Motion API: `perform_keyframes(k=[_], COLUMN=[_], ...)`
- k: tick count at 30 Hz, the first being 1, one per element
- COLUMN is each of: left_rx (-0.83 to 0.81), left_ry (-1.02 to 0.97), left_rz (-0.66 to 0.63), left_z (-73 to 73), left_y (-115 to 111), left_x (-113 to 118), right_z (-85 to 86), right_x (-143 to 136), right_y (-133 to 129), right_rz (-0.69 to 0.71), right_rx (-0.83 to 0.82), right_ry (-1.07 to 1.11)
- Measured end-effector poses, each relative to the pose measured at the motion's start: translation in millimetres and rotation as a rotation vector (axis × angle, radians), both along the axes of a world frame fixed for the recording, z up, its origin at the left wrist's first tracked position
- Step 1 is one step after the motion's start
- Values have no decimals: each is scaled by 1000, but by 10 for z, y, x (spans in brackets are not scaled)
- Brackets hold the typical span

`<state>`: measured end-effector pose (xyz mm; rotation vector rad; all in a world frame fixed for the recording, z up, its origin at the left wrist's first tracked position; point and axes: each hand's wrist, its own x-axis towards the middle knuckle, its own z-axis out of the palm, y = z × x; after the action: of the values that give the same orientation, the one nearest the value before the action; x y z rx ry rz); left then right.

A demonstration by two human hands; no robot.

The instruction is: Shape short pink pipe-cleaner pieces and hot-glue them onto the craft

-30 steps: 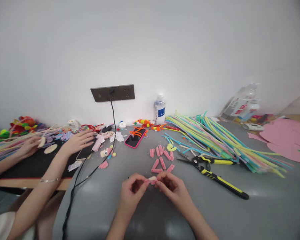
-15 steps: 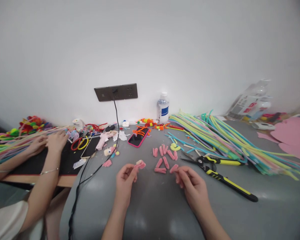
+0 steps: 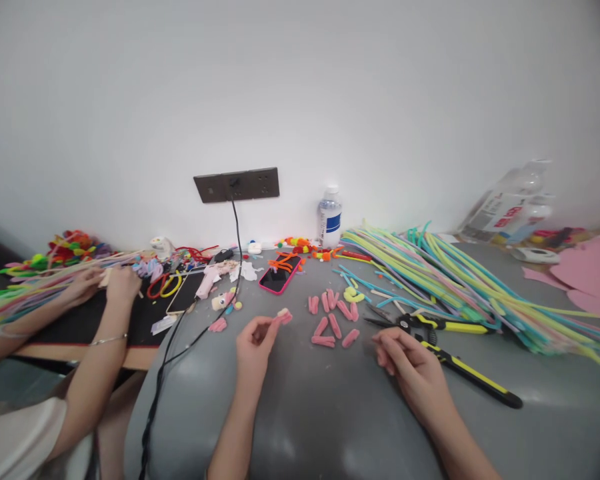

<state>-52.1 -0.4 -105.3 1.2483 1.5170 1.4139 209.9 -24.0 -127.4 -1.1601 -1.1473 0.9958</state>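
My left hand point(image 3: 255, 340) pinches a small pink fuzzy piece with a cream tip point(image 3: 284, 316). Over the grey table, my right hand point(image 3: 400, 353) has its fingers drawn together beside the black and yellow pliers point(image 3: 433, 338); whether anything tiny is between them cannot be made out. Several folded pink pieces point(image 3: 335, 325) lie loosely grouped between my hands, and one pink piece point(image 3: 351, 338) rests just left of my right fingertips. A pale yellow curled piece point(image 3: 353, 294) sits behind the group.
Long pastel fuzzy stems point(image 3: 460, 287) spread across the right. A pink-edged phone point(image 3: 280, 275) and a bottle point(image 3: 330, 217) stand further back. A black cable point(image 3: 155, 393) runs down the left. Another person's hands point(image 3: 115, 283) work at the far left, near scissors point(image 3: 171, 285).
My right hand has let go of a pink piece, which now lies on the table, and has moved right towards the pliers. The other person's hands now hold a small pale thing.
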Motion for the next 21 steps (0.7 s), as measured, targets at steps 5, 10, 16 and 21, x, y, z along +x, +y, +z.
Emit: perform_keyframes(k=[5,10,16,21], left_rx=[-6,-30,96,119], left_ry=[109,246,666,811], left_rz=[49,95,350,264], left_z=[-50,-93,-116,-154], left_y=[266,271,-119,-189], left_x=[-77,-220,-780,-1059], right_z=[-43,-66,-42,-27], right_x=[4,24,18,10], right_y=[-7,-8,-5,-5], right_rz=[4,15,15,2], right_rx=[-3,-5,-10,-14], right_ry=[-5,-5,-32,-58])
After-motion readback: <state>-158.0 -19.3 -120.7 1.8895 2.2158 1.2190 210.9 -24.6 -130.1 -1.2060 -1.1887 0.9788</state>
